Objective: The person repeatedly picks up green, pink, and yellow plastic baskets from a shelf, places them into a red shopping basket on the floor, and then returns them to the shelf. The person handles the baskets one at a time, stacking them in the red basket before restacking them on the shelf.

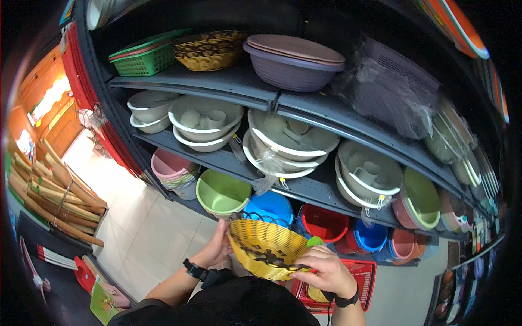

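A yellow woven basket (272,239) with a dark brown looped rim and a brown pattern inside is tilted in front of me. My left hand (218,244) holds it by its left side, the fingers partly hidden behind it. Over the right rim, my right hand (327,270) is closed, thumb near the front. Both wrists wear dark bands. Below my right hand stands a red shopping basket (371,282), and something yellow in it is partly covered by my arm.
Shelves ahead hold a stack of brown-yellow woven baskets (211,51), green baskets (142,61), purple basins (293,68) and white basins (206,122). Lower down are a green tub (223,190), a blue bucket (269,205) and a red bucket (323,223). Wooden poles (60,195) lean at left.
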The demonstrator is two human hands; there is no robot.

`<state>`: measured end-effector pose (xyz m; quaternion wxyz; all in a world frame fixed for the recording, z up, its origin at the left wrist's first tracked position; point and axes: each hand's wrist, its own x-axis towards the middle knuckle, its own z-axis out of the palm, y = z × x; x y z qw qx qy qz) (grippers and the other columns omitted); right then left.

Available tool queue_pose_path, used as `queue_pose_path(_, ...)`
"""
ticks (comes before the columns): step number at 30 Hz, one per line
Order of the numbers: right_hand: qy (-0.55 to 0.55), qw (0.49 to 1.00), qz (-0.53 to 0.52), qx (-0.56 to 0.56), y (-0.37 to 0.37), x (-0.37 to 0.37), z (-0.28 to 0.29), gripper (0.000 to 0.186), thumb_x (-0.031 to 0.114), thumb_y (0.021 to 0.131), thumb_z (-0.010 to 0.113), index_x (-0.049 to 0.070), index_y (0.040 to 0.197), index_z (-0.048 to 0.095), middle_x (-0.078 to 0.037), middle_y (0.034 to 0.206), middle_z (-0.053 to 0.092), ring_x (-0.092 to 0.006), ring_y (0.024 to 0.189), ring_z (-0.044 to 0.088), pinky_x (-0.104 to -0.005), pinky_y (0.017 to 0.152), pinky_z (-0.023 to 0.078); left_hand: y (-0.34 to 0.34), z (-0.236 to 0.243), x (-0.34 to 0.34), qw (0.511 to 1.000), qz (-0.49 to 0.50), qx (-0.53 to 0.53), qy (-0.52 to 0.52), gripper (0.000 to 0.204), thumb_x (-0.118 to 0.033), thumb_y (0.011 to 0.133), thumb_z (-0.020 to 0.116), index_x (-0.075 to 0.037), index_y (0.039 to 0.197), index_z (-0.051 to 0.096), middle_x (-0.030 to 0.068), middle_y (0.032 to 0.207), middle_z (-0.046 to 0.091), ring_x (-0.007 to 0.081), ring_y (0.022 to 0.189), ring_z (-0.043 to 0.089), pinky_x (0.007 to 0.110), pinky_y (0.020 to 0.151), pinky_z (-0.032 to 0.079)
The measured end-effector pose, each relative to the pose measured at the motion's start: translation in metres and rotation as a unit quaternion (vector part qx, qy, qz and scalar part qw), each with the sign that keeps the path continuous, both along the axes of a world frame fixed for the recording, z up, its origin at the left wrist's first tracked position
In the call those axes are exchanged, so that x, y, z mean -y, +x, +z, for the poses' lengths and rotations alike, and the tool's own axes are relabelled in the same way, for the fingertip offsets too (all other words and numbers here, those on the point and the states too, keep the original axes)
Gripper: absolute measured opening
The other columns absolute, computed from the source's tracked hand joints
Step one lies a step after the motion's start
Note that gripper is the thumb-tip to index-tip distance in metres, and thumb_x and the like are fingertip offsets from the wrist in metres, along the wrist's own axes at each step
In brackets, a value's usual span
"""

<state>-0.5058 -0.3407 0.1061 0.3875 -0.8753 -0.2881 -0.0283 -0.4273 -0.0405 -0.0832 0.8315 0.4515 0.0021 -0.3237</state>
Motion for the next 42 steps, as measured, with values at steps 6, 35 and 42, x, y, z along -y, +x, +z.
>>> queue_pose_path(6,-0.048,0.977,0.161,0.133,0.057,-0.050,0.059,0.024,0.023,0.083,0.084,0.008,0.098,0.074,-0.005,0.090,0.069,-0.0242,0.087,0.065,-0.0378,0.082,0.050,0.014,0.055,-0.074,0.991,0.113,0.050,-0.045,0.073,-0.064,0.108,0.025,-0.010,0.156,0.040,0.0058,0.152,0.053,0.0191,0.138,0.053,0.040,0.116,0.042)
queue_pose_path(35,-0.228,0.779,-0.037,0.583,0.318,-0.173,0.257,0.028,0.011,0.087,0.074,0.005,0.113,0.067,-0.014,0.107,0.068,-0.0340,0.105,0.065,-0.0427,0.090,0.054,0.337,0.373,-0.218,0.864,0.145,0.481,-0.047,0.040,-0.050,0.106,0.051,-0.018,0.130,0.058,-0.0020,0.119,0.068,0.0123,0.105,0.062,0.031,0.091,0.047)
queue_pose_path(42,-0.235,0.806,-0.070,0.539,0.376,-0.181,0.267,0.026,0.010,0.090,0.072,0.004,0.114,0.066,-0.017,0.109,0.068,-0.0390,0.108,0.064,-0.0464,0.092,0.053,0.393,0.388,-0.211,0.856,0.188,0.482,0.007,0.057,-0.066,0.094,0.059,-0.021,0.129,0.062,0.0011,0.124,0.063,0.0168,0.114,0.051,0.041,0.102,0.030)
